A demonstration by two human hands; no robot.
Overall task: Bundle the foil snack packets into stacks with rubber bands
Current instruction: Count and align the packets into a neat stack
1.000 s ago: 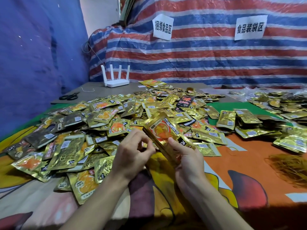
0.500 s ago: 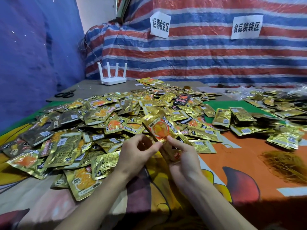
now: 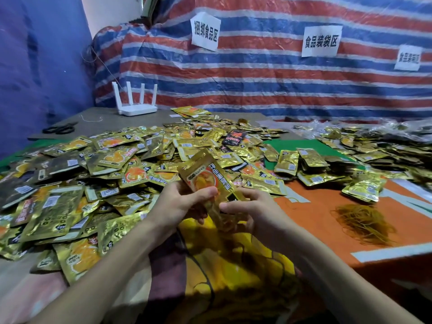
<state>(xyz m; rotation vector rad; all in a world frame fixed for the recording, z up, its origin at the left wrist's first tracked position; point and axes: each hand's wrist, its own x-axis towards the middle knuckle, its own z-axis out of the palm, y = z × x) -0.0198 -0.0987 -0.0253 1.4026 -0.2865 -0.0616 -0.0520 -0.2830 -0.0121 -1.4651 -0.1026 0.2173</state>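
A stack of gold foil snack packets [image 3: 205, 177] stands tilted on edge above the cloth, held between both hands. My left hand [image 3: 180, 205] grips its left side, thumb across the printed front. My right hand [image 3: 252, 210] holds its lower right end, fingers curled under it. A big heap of loose gold packets [image 3: 105, 174] covers the table to the left and behind. A tangle of tan rubber bands [image 3: 364, 223] lies on the orange cloth to the right. Whether a band is on the stack I cannot tell.
Bundled packets [image 3: 304, 164] lie on the green mat, with more piled at the far right [image 3: 378, 146]. A white router [image 3: 136, 102] and black scissors [image 3: 59, 129] sit at the back left. A striped tarp [image 3: 257, 73] with paper signs closes off the back.
Both hands have closed in on the stack: my left thumb now lies across its front, and my right hand has shifted lower on its end. The stack stays tilted the same way.
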